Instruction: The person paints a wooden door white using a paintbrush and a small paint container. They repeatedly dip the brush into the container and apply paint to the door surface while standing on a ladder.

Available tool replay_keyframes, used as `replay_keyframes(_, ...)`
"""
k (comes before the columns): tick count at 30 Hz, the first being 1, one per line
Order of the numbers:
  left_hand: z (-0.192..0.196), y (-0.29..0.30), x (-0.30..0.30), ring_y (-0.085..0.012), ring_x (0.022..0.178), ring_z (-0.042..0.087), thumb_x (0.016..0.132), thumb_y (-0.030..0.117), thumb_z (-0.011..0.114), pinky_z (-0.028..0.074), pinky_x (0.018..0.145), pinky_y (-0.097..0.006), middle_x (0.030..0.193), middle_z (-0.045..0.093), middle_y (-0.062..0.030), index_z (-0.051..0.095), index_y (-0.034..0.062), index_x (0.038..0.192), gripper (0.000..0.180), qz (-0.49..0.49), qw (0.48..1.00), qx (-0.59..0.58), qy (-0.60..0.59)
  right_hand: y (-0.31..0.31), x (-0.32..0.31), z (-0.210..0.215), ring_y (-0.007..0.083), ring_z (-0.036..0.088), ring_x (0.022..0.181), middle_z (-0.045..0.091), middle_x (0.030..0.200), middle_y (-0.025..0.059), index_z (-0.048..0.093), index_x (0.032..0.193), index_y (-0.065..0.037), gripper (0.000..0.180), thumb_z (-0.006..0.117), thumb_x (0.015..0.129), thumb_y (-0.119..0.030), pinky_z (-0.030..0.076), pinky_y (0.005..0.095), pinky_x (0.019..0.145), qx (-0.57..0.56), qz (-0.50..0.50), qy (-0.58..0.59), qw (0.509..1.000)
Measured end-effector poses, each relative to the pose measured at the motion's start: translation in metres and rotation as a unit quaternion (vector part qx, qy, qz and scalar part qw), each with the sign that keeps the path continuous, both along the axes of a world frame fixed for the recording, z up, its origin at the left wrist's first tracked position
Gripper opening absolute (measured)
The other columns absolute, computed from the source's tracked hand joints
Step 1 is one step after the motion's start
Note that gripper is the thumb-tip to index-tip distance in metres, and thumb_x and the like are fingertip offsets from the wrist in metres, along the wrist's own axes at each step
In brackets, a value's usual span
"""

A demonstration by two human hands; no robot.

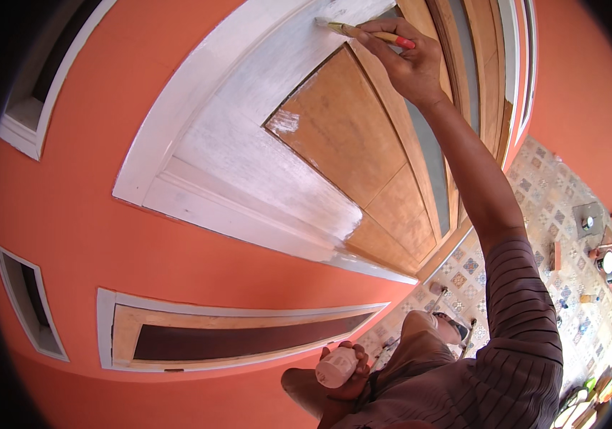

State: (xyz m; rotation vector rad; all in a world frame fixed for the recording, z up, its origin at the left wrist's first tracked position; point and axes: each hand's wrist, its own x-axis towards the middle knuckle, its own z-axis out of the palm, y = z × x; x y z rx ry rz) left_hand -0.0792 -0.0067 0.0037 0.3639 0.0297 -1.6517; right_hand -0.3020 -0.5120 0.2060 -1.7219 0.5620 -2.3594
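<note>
My right hand (412, 61) is raised high against the wooden door (352, 136), closed around a paintbrush (352, 30) with a red-tipped handle. The bristles touch the door's upper frame, where thin, streaky white paint (231, 118) covers the wood. White also runs down the side strip, and one small patch marks the corner of the bare brown panel. Low in the view, my left hand (349, 382) grips a small pale plastic jar (336, 366) by its sides. What the jar contains cannot be seen.
Orange wall (177, 243) surrounds the white door frame (138, 161). A narrow window (248, 339) is set below it. Paint cans (610, 264) and a brick (555, 255) stand on the patterned tile floor (467, 282) at the right. More clutter (599, 393) lies at the lower right.
</note>
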Motion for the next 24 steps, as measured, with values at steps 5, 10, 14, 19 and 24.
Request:
replay_keyframes(5,0.001,0.002,-0.001,-0.0285,0.084,0.055,0.11,0.056,0.044,0.05,0.067,-0.034,0.11,0.057,-0.0224,0.061,-0.0031,0.132,0.065,-0.001,1.0,0.003,0.0,-0.048,-0.022,0.004,0.012,0.071,0.088,0.077,0.096,0.0039,0.075,0.106,-0.002,0.012,0.077,0.096,-0.008,0.057,0.027,0.081,0.034,0.155,-0.136,0.978)
replay_keyframes(10,0.0,0.002,-0.002,-0.0286,0.084,0.054,0.109,0.056,0.044,0.049,0.067,-0.034,0.111,0.057,-0.0222,0.061,-0.0027,0.132,0.065,-0.002,1.0,-0.003,0.004,-0.085,-0.025,0.006,0.0127,0.069,0.082,0.073,0.087,0.0057,0.071,0.105,-0.001,0.012,0.073,0.094,-0.007,0.055,0.0285,0.075,0.002,0.07,-0.234,0.97)
replay_keyframes(14,0.0,0.002,-0.004,-0.0285,0.085,0.055,0.109,0.056,0.044,0.049,0.068,-0.034,0.111,0.057,-0.022,0.061,-0.0026,0.132,0.065,-0.006,1.0,0.002,-0.001,-0.044,-0.004,-0.011,0.0132,0.073,0.093,0.078,0.104,0.0053,0.076,0.107,0.0,0.013,0.079,0.096,-0.007,0.059,0.0268,0.086,-0.011,-0.042,-0.067,0.997)
replay_keyframes(19,-0.001,0.001,-0.004,-0.0275,0.084,0.054,0.11,0.055,0.043,0.049,0.068,-0.033,0.111,0.056,-0.0215,0.06,-0.0019,0.133,0.064,0.001,1.0,-0.001,-0.004,-0.004,0.006,-0.023,0.0142,0.074,0.091,0.079,0.103,0.004,0.077,0.107,-0.002,0.014,0.081,0.095,-0.008,0.058,0.0277,0.081,-0.004,0.073,-0.013,0.997)
replay_keyframes(24,0.001,0.003,-0.006,-0.0256,0.083,0.053,0.11,0.054,0.042,0.049,0.068,-0.033,0.112,0.055,-0.0198,0.06,0.0002,0.134,0.062,0.007,1.0,0.016,-0.006,-0.064,-0.028,-0.009,0.0131,0.07,0.084,0.075,0.093,0.0045,0.073,0.107,-0.002,0.013,0.076,0.095,-0.008,0.055,0.0275,0.075,0.101,0.174,-0.217,0.955)
